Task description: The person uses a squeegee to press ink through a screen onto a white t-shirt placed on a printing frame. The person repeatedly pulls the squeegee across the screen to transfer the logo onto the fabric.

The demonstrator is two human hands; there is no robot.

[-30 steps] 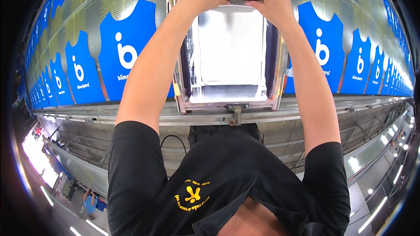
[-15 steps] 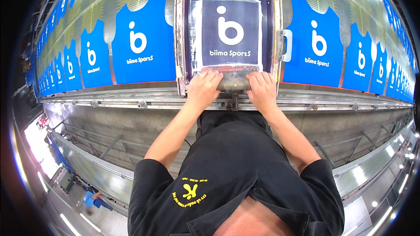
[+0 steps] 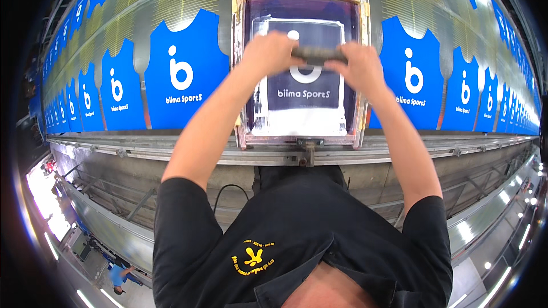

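Both my hands grip a squeegee (image 3: pixel 319 55) by its two ends, holding it level above the far half of a screen printing frame (image 3: pixel 241 74). My left hand (image 3: pixel 270 54) is wrapped round the left end, my right hand (image 3: pixel 362 69) round the right end; both are slightly smeared by motion. The squeegee covers part of a white design on the dark mesh. A wide band of white ink (image 3: pixel 307 122) lies across the mesh at the near end of the frame. Whether the squeegee's blade touches the mesh cannot be seen.
Blue sleeveless garment pieces with white prints, such as one to the left (image 3: pixel 184 80) and one to the right (image 3: pixel 412 74), lie in rows along the printing table. A metal rail (image 3: pixel 137 147) runs along its near edge. Another person (image 3: pixel 119 274) is far off at lower left.
My hands have carried the squeegee from the near end of the frame away from me, over the middle of the design. White ink now shows at the near end.
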